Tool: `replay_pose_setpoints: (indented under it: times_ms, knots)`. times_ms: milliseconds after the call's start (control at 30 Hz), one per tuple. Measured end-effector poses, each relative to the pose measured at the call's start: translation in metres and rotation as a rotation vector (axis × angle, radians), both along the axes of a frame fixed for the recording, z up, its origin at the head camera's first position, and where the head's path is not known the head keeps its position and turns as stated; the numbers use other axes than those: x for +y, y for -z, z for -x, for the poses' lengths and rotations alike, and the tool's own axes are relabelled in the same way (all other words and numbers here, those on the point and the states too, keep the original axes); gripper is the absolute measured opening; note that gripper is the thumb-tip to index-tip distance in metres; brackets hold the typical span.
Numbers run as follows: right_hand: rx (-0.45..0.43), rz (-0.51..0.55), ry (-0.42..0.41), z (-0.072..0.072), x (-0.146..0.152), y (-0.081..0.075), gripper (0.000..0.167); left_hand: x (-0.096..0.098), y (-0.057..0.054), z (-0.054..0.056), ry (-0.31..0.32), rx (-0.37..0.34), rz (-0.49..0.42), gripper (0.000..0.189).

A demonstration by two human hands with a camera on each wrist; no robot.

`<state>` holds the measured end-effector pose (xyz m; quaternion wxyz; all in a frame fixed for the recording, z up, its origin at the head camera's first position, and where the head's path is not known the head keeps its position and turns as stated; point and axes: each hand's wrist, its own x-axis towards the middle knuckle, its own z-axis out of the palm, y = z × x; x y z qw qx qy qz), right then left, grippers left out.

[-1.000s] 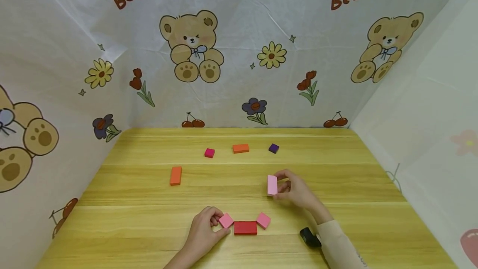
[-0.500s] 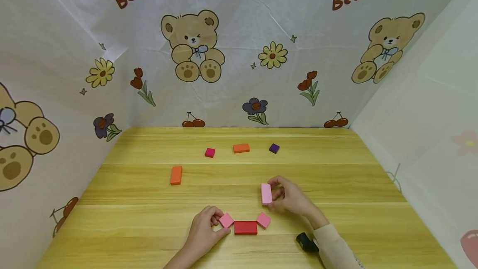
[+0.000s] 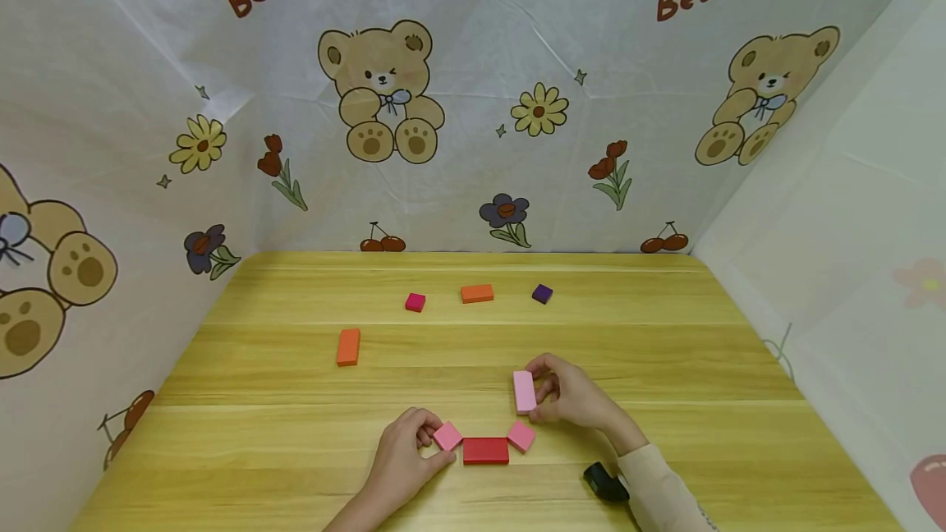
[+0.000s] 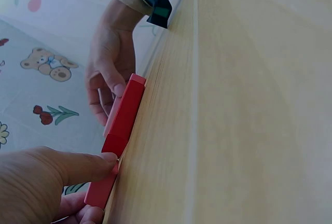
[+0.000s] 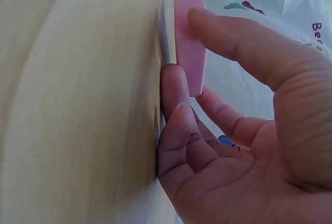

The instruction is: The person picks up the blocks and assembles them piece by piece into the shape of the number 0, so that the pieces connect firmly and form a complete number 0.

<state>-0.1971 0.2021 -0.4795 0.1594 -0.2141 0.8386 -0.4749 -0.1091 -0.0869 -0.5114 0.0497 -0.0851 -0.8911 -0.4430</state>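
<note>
A red rectangular block (image 3: 485, 451) lies near the front of the wooden table. Two pink square blocks meet its upper corners, a left one (image 3: 447, 437) and a right one (image 3: 521, 437), both turned like diamonds. My left hand (image 3: 406, 450) pinches the left pink square between thumb and fingers; the left wrist view shows the thumb at its edge. Between the thumb and fingers of my right hand (image 3: 576, 396) is a light pink rectangular block (image 5: 189, 47), held just behind the right pink square. In the right wrist view this block stands slightly off the tabletop.
Farther back lie a magenta block (image 3: 415, 302), an orange block (image 3: 477, 293) and a small purple block (image 3: 543, 294). Another orange block (image 3: 349, 347) lies at the left. A black wrist device (image 3: 606, 483) sits by the right sleeve. Bear-printed cloth (image 3: 458, 187) walls the back.
My right hand has brought the light pink block toward me and slightly left, closer to the right pink square. My left hand and the blocks on the table stay put.
</note>
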Motion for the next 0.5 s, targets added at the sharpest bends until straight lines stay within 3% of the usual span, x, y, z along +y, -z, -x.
replay_pose_setpoints:
  times_ms: [500]
  knots:
    - [0.0,0.001,-0.019,-0.0013,0.0013,0.0,0.059,-0.0004,-0.0002,0.0001,0.008,-0.009,-0.006,0.034]
